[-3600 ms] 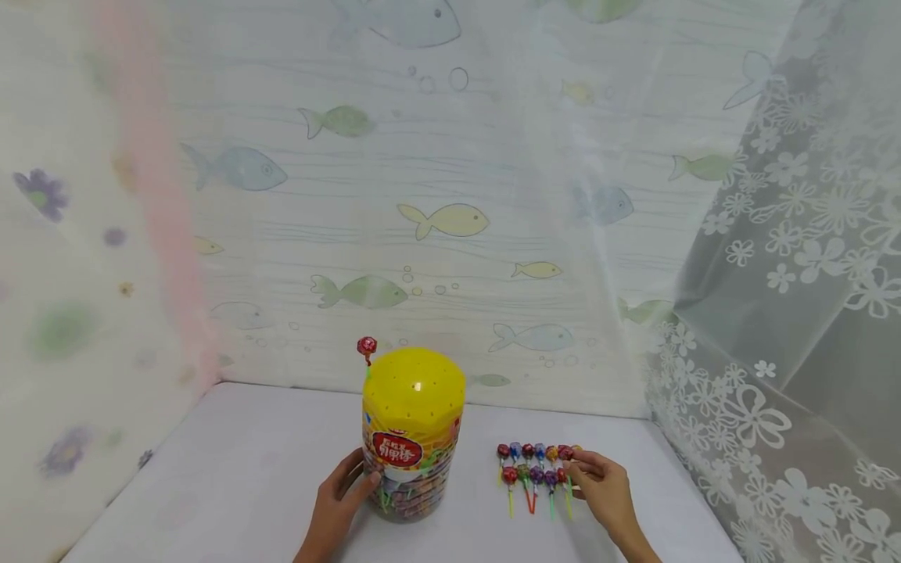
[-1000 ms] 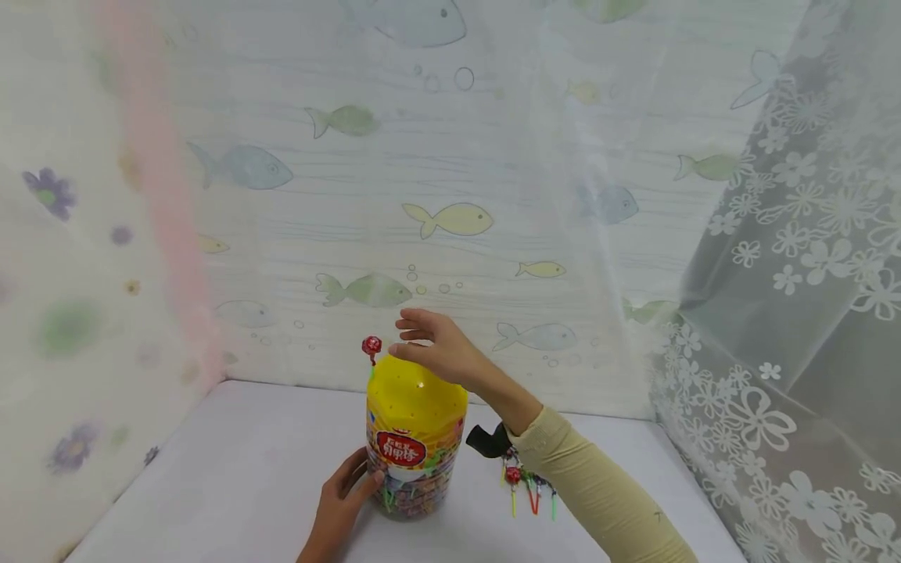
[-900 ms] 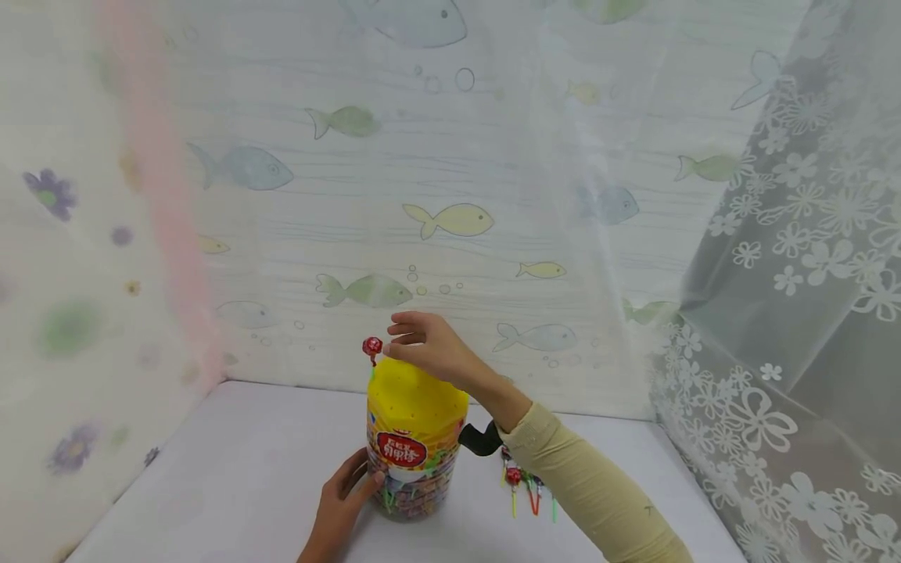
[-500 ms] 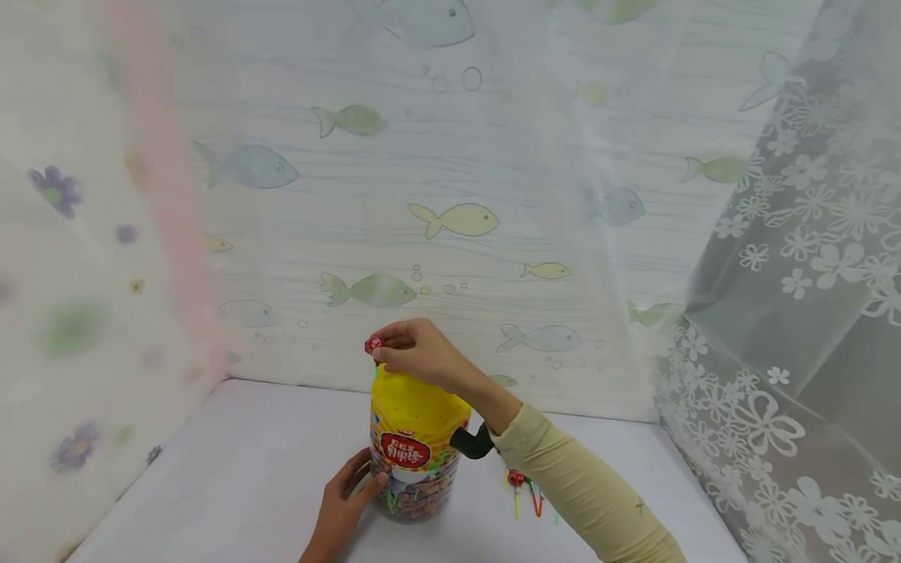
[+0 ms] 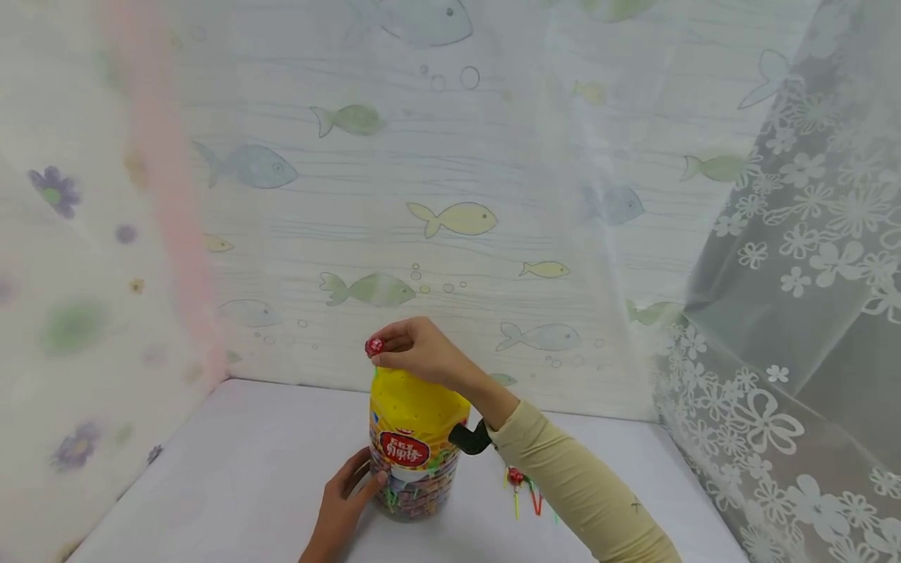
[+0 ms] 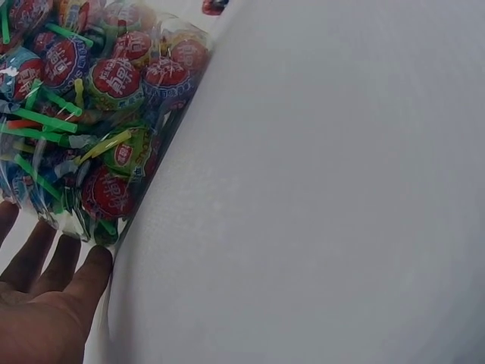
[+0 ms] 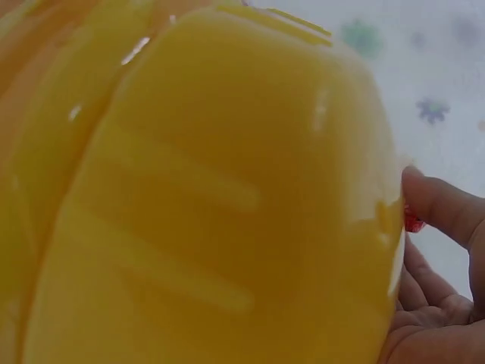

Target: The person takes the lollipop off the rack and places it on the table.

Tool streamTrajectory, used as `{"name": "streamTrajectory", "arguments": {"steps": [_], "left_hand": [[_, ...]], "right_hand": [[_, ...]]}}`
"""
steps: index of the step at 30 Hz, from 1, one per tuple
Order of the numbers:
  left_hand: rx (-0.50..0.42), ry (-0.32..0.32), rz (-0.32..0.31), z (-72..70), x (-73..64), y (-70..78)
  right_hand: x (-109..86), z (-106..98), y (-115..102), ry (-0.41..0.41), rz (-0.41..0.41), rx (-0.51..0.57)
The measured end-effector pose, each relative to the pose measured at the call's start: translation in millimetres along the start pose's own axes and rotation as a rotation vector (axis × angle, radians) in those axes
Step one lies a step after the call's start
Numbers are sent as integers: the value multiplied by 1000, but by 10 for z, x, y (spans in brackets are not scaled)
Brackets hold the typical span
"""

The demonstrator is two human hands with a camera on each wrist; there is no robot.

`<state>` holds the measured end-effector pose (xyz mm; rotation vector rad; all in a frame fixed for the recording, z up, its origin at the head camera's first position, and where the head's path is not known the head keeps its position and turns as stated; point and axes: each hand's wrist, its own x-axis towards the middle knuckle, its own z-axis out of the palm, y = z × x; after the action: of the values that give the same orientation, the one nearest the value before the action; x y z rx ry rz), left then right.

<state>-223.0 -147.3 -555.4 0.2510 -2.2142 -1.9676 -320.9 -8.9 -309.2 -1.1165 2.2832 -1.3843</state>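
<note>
A clear jar of lollipops (image 5: pixel 417 491) with a yellow lid (image 5: pixel 420 400) stands upright on the table. My left hand (image 5: pixel 341 502) holds its lower left side, thumb on the front; in the left wrist view, fingertips touch the clear wall near the wrapped lollipops inside. Above the lid, my right hand (image 5: pixel 422 349) pinches a red-wrapped lollipop (image 5: pixel 375 346) at the lid's left edge. A bit of green stick shows under that lollipop. In the right wrist view the yellow lid (image 7: pixel 227 189) hides most of the fingers, and only a speck of red wrapper (image 7: pixel 413 221) appears beside the thumb.
On the white table (image 5: pixel 281 453), right of the jar, lie several loose lollipops (image 5: pixel 516 475), mostly hidden behind my right sleeve (image 5: pixel 577 477). A dark wrist mount (image 5: pixel 470 439) sits close to the jar's right side. Fish-patterned curtain (image 5: pixel 450 234) closes off the back.
My right hand has gone from the loose lollipops to above the lid, then leftward and slightly down onto the red lollipop standing there. My left hand has stayed on the jar.
</note>
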Motion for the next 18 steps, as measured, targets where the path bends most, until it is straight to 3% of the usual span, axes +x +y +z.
{"name": "streamTrajectory", "arguments": {"steps": [18], "left_hand": [[10, 4, -1, -3, 18, -7]], "right_hand": [[-49, 86, 37, 112, -84, -31]]}}
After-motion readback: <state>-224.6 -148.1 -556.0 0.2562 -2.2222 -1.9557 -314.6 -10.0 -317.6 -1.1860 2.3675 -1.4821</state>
